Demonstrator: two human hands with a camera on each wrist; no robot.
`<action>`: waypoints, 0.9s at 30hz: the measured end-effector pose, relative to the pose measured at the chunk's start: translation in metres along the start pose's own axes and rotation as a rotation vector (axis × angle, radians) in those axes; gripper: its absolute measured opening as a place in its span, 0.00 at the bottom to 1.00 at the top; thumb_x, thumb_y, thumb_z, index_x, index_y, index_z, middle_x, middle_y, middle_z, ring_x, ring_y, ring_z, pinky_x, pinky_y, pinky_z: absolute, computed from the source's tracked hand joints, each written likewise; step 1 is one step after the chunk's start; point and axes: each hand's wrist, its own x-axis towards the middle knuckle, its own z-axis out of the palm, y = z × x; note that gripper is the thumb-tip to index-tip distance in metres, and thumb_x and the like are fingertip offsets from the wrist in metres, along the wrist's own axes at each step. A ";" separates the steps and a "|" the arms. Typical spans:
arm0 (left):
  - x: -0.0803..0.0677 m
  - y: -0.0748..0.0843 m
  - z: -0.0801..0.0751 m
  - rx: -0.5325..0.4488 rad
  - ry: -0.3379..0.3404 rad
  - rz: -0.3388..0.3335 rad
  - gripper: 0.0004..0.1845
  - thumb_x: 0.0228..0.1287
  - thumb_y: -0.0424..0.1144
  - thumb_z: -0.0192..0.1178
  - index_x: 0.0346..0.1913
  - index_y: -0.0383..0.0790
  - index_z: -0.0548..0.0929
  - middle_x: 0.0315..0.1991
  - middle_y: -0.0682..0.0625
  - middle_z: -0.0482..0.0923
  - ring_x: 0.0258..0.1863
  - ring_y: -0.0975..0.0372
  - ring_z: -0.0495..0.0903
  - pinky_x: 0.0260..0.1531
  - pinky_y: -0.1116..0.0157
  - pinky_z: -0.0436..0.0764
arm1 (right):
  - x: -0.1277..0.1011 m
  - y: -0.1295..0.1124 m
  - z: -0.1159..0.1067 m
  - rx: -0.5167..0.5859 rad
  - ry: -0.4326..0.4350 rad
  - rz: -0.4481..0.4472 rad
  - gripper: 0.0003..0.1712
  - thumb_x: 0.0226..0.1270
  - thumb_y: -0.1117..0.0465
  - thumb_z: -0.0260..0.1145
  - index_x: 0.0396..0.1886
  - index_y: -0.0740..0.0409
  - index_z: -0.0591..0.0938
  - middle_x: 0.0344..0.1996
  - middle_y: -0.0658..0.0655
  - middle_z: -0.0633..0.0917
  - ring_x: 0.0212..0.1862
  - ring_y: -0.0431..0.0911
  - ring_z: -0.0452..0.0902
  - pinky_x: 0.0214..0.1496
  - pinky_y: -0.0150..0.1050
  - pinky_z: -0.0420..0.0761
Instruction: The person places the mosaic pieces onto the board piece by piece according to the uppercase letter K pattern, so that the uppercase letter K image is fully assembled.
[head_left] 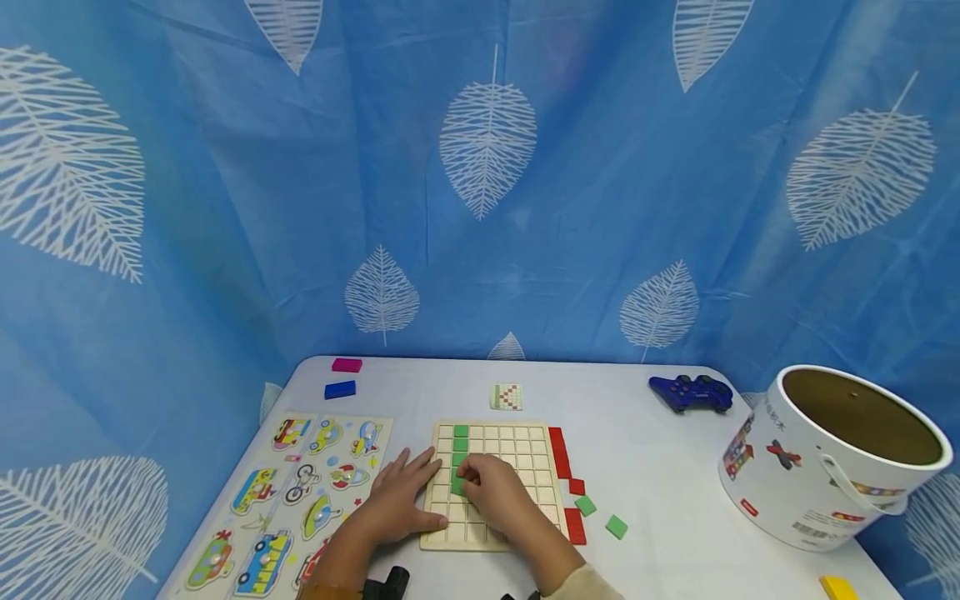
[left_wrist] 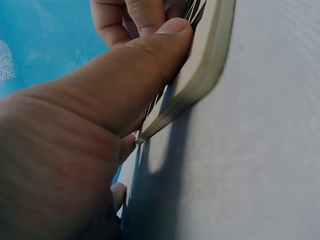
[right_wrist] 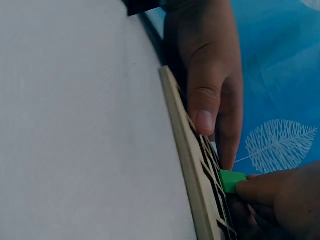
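Head view: right hand [head_left: 493, 493], fingers pinching green tile [right_wrist: 231, 181] at board [head_left: 468, 546], nearer left edge; left hand [head_left: 403, 497], fingers extended, on that edge. Advisable: board steady, tile level and square to edges.

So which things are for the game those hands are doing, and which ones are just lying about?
Seems part of the game:
- wooden grid board, under the left hand
- green tiles, one pinched by the right hand
- red tiles
- little pattern card, probably

Just lying about:
- vehicle puzzle
- game controller
- white bucket
- pink block, blue block, yellow block
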 end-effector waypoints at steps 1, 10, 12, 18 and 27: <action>0.000 0.000 0.000 0.001 0.000 -0.002 0.53 0.50 0.66 0.77 0.78 0.49 0.71 0.84 0.51 0.57 0.84 0.39 0.44 0.78 0.32 0.44 | 0.001 0.000 0.001 -0.032 0.004 -0.016 0.05 0.70 0.65 0.71 0.41 0.49 0.86 0.34 0.42 0.84 0.36 0.36 0.75 0.39 0.33 0.79; 0.001 0.003 -0.001 0.011 -0.004 -0.002 0.53 0.51 0.66 0.77 0.78 0.48 0.70 0.84 0.50 0.58 0.84 0.39 0.44 0.78 0.32 0.46 | -0.005 0.002 0.006 -0.195 0.013 -0.103 0.06 0.69 0.64 0.73 0.32 0.48 0.90 0.34 0.41 0.79 0.36 0.33 0.74 0.42 0.33 0.82; 0.000 0.003 -0.002 0.016 -0.001 -0.003 0.53 0.51 0.65 0.77 0.78 0.48 0.70 0.84 0.50 0.58 0.84 0.39 0.44 0.78 0.32 0.46 | -0.005 0.002 0.006 -0.193 0.023 -0.115 0.06 0.68 0.64 0.73 0.32 0.48 0.90 0.32 0.40 0.80 0.35 0.32 0.74 0.42 0.33 0.82; 0.001 0.003 -0.003 0.022 0.003 -0.006 0.53 0.51 0.65 0.77 0.79 0.49 0.70 0.84 0.51 0.57 0.84 0.40 0.44 0.79 0.33 0.45 | -0.003 0.002 0.006 -0.195 0.036 -0.119 0.06 0.69 0.62 0.73 0.33 0.47 0.90 0.31 0.39 0.79 0.35 0.32 0.73 0.41 0.32 0.81; 0.002 0.003 0.000 0.031 -0.001 0.010 0.53 0.52 0.65 0.77 0.79 0.48 0.70 0.84 0.49 0.57 0.84 0.38 0.45 0.78 0.33 0.46 | -0.010 0.028 -0.025 -0.067 0.174 0.016 0.03 0.69 0.60 0.73 0.41 0.48 0.89 0.38 0.43 0.81 0.38 0.37 0.76 0.41 0.34 0.80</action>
